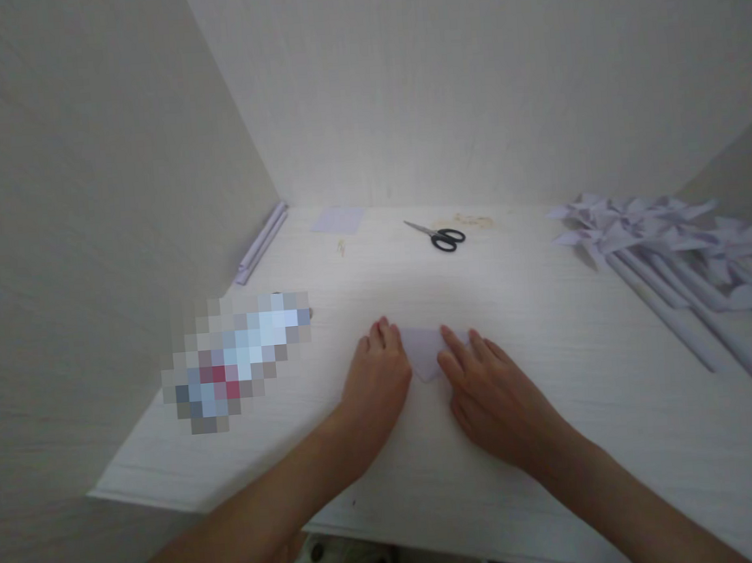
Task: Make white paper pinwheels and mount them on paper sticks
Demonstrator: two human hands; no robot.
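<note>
No readable text, labels, brands, numbers or signs; pixelated patch (251,348) at left too coarse to read.

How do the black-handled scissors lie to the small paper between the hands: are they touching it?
Apart. The head view shows a wide stretch of white tabletop between the scissors and the paper.

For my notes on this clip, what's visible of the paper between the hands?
The paper is pale lilac, thin-looking, apparently folded, its near edge narrowing to a blunt point. It lies flat on the white table. The left hand covers its left end; fingers of the right hand rest on its right, hiding its full outline.
</note>
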